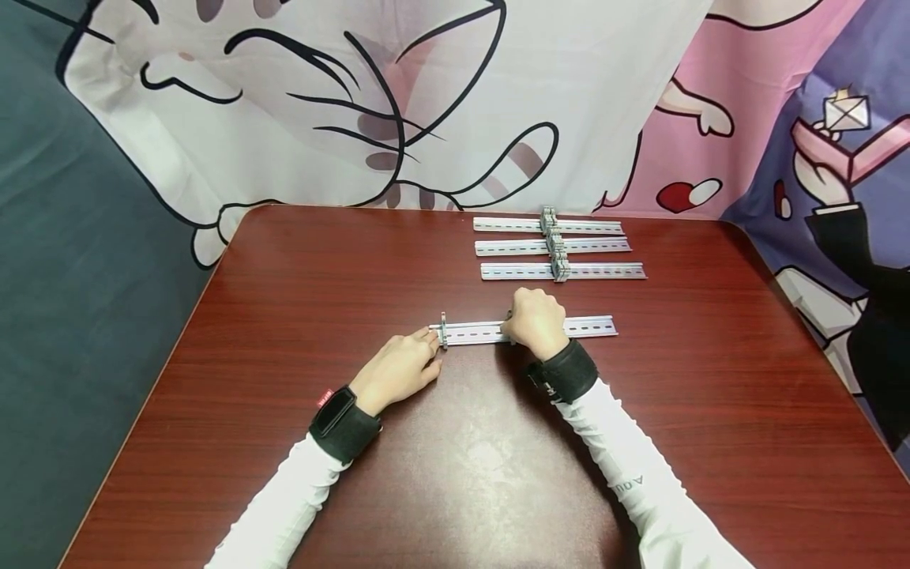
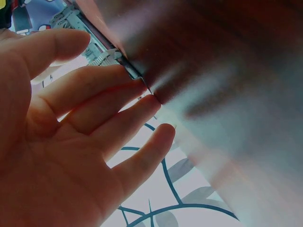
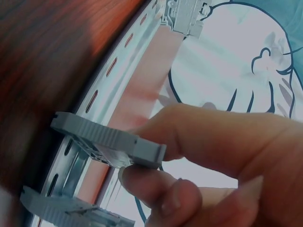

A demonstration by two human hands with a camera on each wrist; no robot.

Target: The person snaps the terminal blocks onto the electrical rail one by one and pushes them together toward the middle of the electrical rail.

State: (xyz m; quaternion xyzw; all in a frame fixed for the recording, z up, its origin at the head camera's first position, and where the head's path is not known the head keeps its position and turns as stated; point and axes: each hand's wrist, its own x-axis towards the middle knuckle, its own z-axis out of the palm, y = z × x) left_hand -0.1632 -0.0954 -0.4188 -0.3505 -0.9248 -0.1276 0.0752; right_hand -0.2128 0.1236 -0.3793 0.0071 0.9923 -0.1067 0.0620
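A slotted metal DIN rail [image 1: 472, 333] lies crosswise on the table ahead of me. My left hand [image 1: 398, 370] is at its left end, with nearly straight fingers [image 2: 137, 113] touching the rail's end. Beside those fingertips, a grey terminal block [image 1: 444, 330] stands across the rail. My right hand [image 1: 538, 322] is over the middle of the rail. In the right wrist view, its thumb and forefinger pinch one end of a ribbed grey terminal block [image 3: 106, 139] lying across the rail. Another grey block [image 3: 71, 210] sits on the rail close by; the right hand hides this from the head view.
Three more DIN rails [image 1: 597, 271] lie parallel at the table's back edge, bridged by a row of grey terminal blocks [image 1: 554, 241]. The brown table [image 1: 320, 276] meets a printed cartoon cloth [image 1: 284, 158] behind. Dark straps with devices [image 1: 334, 412] circle both wrists.
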